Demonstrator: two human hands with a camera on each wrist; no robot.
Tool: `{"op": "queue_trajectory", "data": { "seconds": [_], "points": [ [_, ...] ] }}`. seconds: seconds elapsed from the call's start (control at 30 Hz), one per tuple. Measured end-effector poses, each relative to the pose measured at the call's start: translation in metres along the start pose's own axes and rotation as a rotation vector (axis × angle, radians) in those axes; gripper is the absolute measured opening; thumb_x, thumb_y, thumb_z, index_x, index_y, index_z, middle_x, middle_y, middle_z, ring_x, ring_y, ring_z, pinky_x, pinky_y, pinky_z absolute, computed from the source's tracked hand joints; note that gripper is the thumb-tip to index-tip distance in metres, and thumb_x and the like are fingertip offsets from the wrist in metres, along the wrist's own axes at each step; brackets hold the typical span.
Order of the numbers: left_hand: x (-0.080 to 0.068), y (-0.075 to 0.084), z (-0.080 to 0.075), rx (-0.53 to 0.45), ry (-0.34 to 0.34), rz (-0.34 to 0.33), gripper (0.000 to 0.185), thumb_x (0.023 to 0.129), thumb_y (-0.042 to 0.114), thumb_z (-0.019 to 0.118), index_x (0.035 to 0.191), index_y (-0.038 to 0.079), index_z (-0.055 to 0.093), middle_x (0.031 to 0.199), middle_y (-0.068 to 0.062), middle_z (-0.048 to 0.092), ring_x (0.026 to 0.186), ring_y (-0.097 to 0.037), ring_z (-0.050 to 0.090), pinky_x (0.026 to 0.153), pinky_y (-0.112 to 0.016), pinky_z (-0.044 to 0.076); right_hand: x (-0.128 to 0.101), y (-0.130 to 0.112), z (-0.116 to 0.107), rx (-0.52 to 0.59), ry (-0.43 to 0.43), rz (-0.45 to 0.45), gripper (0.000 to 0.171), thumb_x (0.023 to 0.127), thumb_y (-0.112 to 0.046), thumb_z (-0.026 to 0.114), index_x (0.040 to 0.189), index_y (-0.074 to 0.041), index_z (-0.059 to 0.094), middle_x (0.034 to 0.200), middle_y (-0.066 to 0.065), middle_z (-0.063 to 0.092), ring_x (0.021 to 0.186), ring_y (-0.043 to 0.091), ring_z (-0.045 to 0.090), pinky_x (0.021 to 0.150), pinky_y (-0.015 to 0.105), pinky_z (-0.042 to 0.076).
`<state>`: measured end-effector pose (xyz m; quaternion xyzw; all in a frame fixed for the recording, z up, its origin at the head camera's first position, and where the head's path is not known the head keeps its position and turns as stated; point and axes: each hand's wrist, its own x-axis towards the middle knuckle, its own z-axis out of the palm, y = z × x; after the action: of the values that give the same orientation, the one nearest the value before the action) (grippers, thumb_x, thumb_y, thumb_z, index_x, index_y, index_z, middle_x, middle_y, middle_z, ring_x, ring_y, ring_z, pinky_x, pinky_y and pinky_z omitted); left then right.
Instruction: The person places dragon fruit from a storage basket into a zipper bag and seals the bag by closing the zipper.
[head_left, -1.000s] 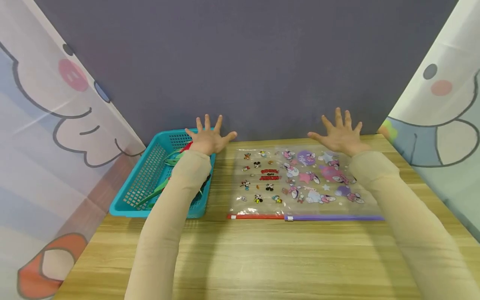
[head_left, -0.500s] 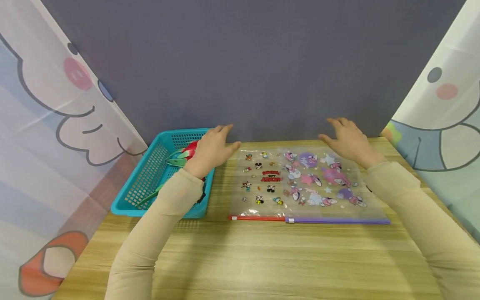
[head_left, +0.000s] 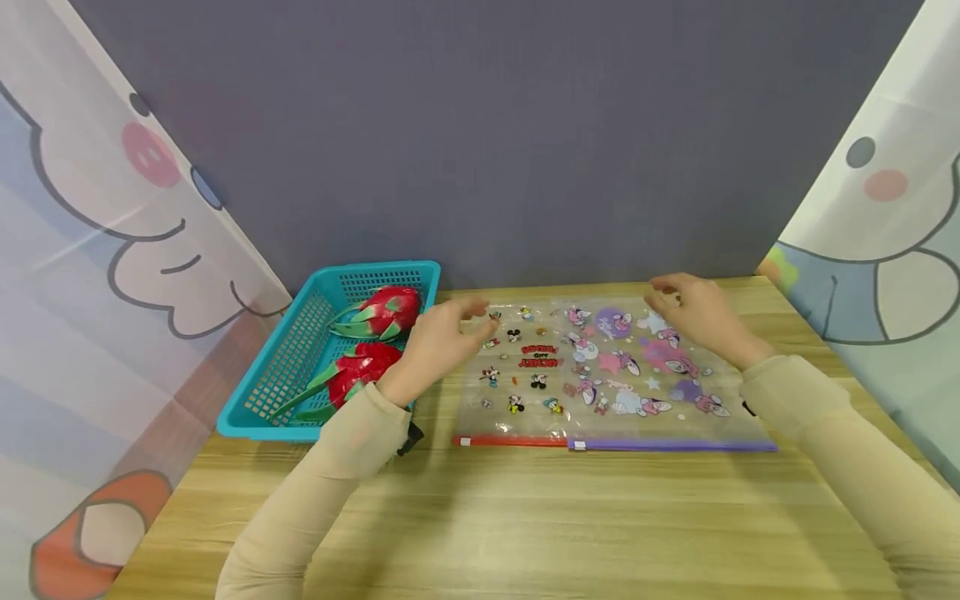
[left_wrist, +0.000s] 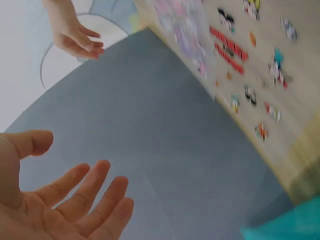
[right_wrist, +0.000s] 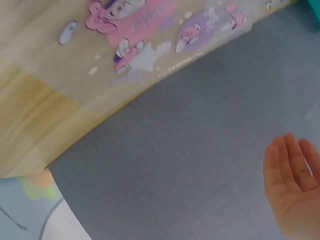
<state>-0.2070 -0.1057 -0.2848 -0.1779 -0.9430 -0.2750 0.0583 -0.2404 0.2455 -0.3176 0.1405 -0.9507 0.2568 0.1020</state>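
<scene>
My left hand (head_left: 437, 343) hovers between the blue basket and the left bag, fingers loosely bent and holding nothing; its spread fingers (left_wrist: 115, 200) show in the left wrist view. Over the far right part of the purple-zip bag is my right hand (head_left: 697, 315), relaxed and holding nothing. Two clear zip bags lie side by side on the table: one with cartoon mice and a red slider strip (head_left: 517, 441), one with pink and purple prints and a purple slider strip (head_left: 675, 446). In the basket (head_left: 258, 431) lie two red dragon fruits (head_left: 395, 308) with green scales.
A dark grey panel (head_left: 495, 150) rises behind the wooden table (head_left: 525, 525). Printed cartoon curtains (head_left: 900, 208) hang at both sides. A small black object (head_left: 410, 437) shows by my left cuff, at the basket's front right corner.
Both hands have gone from spread, raised fingers to relaxed ones and come down and nearer. Moving off the basket, the left arm has uncovered the dragon fruits. Basket and bags stay put.
</scene>
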Motion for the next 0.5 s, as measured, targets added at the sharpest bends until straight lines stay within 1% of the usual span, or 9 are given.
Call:
{"op": "queue_trajectory", "data": {
  "seconds": [0.03,0.07,0.13,0.17,0.27,0.3,0.37,0.43,0.5],
  "points": [
    [-0.002,0.000,0.003,-0.034,-0.020,-0.014,0.040,0.088,0.037,0.055,0.123,0.017,0.058,0.115,0.000,0.064,0.095,-0.022,0.063,0.069,-0.036,0.051,-0.002,0.001,0.001,0.000,-0.011,-0.004,0.047,0.095,-0.033,0.047,0.122,0.005,0.054,0.117,0.029,0.056,0.100,0.047,0.055,0.083,0.057,0.043],
    [-0.005,0.000,0.005,-0.057,-0.037,-0.025,0.039,0.088,0.038,0.055,0.122,0.018,0.059,0.114,0.001,0.064,0.102,-0.020,0.061,0.073,-0.035,0.051,-0.004,0.001,0.003,0.000,-0.027,-0.008,0.047,0.095,-0.033,0.047,0.121,0.005,0.054,0.117,0.029,0.056,0.099,0.048,0.055,0.083,0.057,0.043],
    [-0.008,-0.001,0.010,-0.124,-0.083,-0.045,0.036,0.088,0.035,0.056,0.120,0.019,0.060,0.113,0.002,0.065,0.102,-0.019,0.061,0.075,-0.036,0.051,-0.007,0.002,0.006,0.006,-0.056,-0.020,0.045,0.095,-0.031,0.048,0.120,0.005,0.055,0.116,0.029,0.057,0.098,0.047,0.056,0.083,0.056,0.045],
    [-0.009,-0.002,0.013,-0.151,-0.098,-0.051,0.034,0.088,0.034,0.057,0.119,0.019,0.061,0.112,0.002,0.065,0.103,-0.019,0.061,0.078,-0.035,0.051,-0.009,0.002,0.007,0.012,-0.071,-0.018,0.045,0.094,-0.032,0.049,0.120,0.004,0.055,0.117,0.028,0.057,0.099,0.046,0.057,0.083,0.055,0.045],
    [-0.013,-0.006,0.024,-0.217,-0.133,-0.059,0.031,0.088,0.030,0.058,0.116,0.018,0.063,0.110,0.003,0.065,0.100,-0.016,0.061,0.079,-0.033,0.051,-0.017,0.003,0.015,0.046,-0.103,-0.038,0.040,0.093,-0.028,0.053,0.119,0.002,0.058,0.116,0.025,0.059,0.098,0.042,0.058,0.083,0.053,0.047],
    [-0.015,-0.007,0.028,-0.232,-0.140,-0.054,0.030,0.088,0.028,0.058,0.115,0.018,0.063,0.110,0.003,0.065,0.099,-0.015,0.061,0.080,-0.032,0.051,-0.021,0.004,0.018,0.061,-0.108,-0.051,0.038,0.093,-0.027,0.054,0.118,0.001,0.059,0.115,0.023,0.060,0.097,0.040,0.059,0.082,0.052,0.048],
    [-0.017,-0.011,0.036,-0.240,-0.148,-0.022,0.029,0.089,0.025,0.057,0.115,0.015,0.063,0.110,0.002,0.065,0.098,-0.015,0.061,0.081,-0.031,0.051,-0.028,0.006,0.024,0.101,-0.121,-0.079,0.033,0.092,-0.022,0.055,0.116,0.001,0.060,0.111,0.021,0.062,0.095,0.036,0.061,0.081,0.049,0.049],
    [-0.020,-0.015,0.044,-0.209,-0.163,0.021,0.030,0.090,0.024,0.056,0.116,0.013,0.062,0.113,0.000,0.064,0.099,-0.016,0.061,0.083,-0.030,0.050,-0.036,0.008,0.030,0.135,-0.134,-0.108,0.028,0.091,-0.016,0.057,0.113,0.002,0.062,0.106,0.020,0.065,0.092,0.033,0.062,0.079,0.046,0.051],
    [-0.023,-0.017,0.051,-0.167,-0.186,0.063,0.031,0.090,0.022,0.056,0.118,0.010,0.061,0.119,-0.004,0.062,0.089,-0.020,0.062,0.084,-0.032,0.049,-0.044,0.011,0.034,0.153,-0.155,-0.115,0.026,0.090,-0.012,0.058,0.111,0.003,0.063,0.103,0.020,0.066,0.090,0.031,0.063,0.077,0.042,0.053]
  ]
}}
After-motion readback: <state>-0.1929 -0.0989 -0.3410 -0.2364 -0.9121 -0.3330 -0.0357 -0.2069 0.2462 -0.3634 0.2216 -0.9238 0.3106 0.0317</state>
